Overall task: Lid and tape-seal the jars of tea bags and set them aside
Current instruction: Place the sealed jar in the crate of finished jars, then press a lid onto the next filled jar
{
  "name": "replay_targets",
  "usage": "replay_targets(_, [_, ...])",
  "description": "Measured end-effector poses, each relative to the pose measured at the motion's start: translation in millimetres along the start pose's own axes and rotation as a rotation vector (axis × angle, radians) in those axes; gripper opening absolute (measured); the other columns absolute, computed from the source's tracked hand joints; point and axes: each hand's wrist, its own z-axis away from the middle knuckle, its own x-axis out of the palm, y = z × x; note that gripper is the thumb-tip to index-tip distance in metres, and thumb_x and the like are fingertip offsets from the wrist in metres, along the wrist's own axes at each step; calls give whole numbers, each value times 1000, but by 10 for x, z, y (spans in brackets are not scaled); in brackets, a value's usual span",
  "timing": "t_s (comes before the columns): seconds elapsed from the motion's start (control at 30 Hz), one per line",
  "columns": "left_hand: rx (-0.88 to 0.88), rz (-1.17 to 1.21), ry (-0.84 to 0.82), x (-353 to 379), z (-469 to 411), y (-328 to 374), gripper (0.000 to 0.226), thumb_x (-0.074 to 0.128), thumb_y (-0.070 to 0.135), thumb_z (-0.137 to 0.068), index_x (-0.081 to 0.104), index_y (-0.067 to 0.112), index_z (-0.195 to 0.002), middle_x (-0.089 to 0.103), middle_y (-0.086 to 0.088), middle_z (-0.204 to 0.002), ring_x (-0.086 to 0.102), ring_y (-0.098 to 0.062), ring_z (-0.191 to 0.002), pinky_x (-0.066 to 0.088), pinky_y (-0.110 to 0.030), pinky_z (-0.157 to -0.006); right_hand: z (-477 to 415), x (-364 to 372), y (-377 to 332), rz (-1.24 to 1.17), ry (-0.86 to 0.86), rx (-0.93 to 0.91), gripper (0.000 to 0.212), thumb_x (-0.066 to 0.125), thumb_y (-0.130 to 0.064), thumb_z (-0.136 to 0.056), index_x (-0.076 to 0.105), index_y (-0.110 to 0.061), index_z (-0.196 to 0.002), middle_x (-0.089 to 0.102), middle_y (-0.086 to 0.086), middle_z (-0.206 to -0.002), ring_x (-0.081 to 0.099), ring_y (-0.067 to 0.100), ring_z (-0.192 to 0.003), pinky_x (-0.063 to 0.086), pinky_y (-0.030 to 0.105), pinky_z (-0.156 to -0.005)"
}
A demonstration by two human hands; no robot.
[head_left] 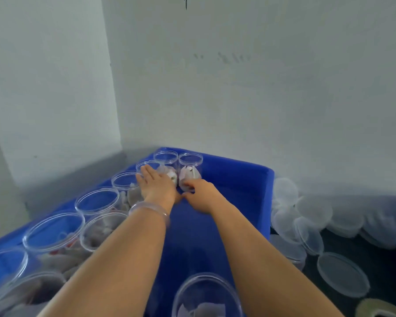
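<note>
While pale walls [238, 88] meet behind the blue crate [238, 179], open jars of tea bags [96, 201] line its left side. The left hand [154, 186] lies flat-fingered on a far jar [152, 163], the right hand [200, 196] curls its fingers on the rightmost jar [190, 165], and clear lids [343, 273] are heaped outside its right wall.

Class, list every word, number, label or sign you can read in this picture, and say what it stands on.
No text can be read.
Faint grey marks on the wall: too blurred to tell if they are writing.
Dark stroke at the top edge: cut off, unreadable.
Jars and lids: no label shows.
</note>
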Motion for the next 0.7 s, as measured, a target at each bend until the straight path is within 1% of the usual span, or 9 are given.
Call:
replay_targets(0.07, [16, -56, 12, 41, -102, -62, 77, 50, 44, -95, 13, 8, -152, -2, -20, -159, -8, -36, -147, -4, -52, -116, -75, 39, -21, 6, -26, 3, 17, 48, -16, -97, 53, -22, -112, 55, 7, -110, 54, 27, -98, 44, 33, -77])
replay_targets(0.1, [36, -83, 30, 47, -144, -74, 74, 51, 39, -95, 15, 8, -152, 5, -18, -160, -4, -34, -148, -5, -52, -116, -102, 51, -29, 9, -37, 3, 25, 48, -17, -97, 53, -19, -122, 56, 7, -118, 55, 27, -104, 43, 32, -79])
replay_targets(0.2, [135, -159, 216, 38, -212, -57, 56, 53, 19, -92, 33, 9, -142, 41, -12, -144, 28, -29, -141, -2, -52, -117, -133, 76, -23, 28, -50, 4, 46, 49, -19, -98, 41, -18, -143, 51, 8, -139, 53, 27, -117, 45, 33, -88])
replay_targets(0.3, [217, -119, 318, 13, -186, -17, 41, 50, 8, -90, 45, 12, -131, 61, -5, -122, 55, -23, -118, 4, -48, -119, -122, 77, -14, 33, -51, 26, 50, 48, -17, -97, 36, -19, -145, 51, 11, -136, 56, 28, -111, 48, 35, -87])
replay_targets(0.4, [324, -104, 347, -44, -81, 22, 28, 52, 13, -91, 53, 13, -119, 63, -5, -116, 57, -24, -111, 23, -39, -113, -70, 29, -22, 43, -46, 81, 46, 49, -14, -96, 37, -13, -141, 54, 15, -131, 56, 30, -111, 49, 38, -91])
replay_targets(0.47, [374, -25, 373, -167, 55, 81, 22, 49, 11, -92, 54, 10, -113, 61, -8, -113, 57, -27, -106, 39, -35, -93, -7, -27, -8, 14, -19, 114, 48, 53, -17, -96, 36, -10, -140, 53, 16, -131, 55, 30, -113, 48, 37, -91])
replay_targets(0.57, [506, 187, 344, -536, 405, 283, 18, 53, 5, -88, 49, 14, -102, 56, -4, -102, 56, -27, -98, 35, -34, -78, 151, -186, 39, -206, 149, 102, 60, 65, -30, -87, 35, -14, -136, 51, 9, -129, 51, 28, -119, 44, 32, -85])
replay_targets(0.63, [629, 295, 378, -848, 704, 491, 22, 55, 4, -85, 42, 19, -94, 51, 3, -93, 54, -23, -91, 33, -34, -81, 325, -388, 49, -316, 299, 62, 72, 74, -34, -78, 32, -18, -135, 55, 3, -121, 56, 23, -113, 46, 31, -84])
replay_targets(0.7, [721, 499, 443, -1159, 1051, 700, 22, 52, 3, -85, 42, 21, -92, 49, 6, -89, 50, -21, -85, 38, -36, -83, 566, -655, 69, -372, 484, 8, 99, 78, -34, -72, 16, -18, -148, 50, 4, -132, 56, 17, -113, 46, 30, -90])
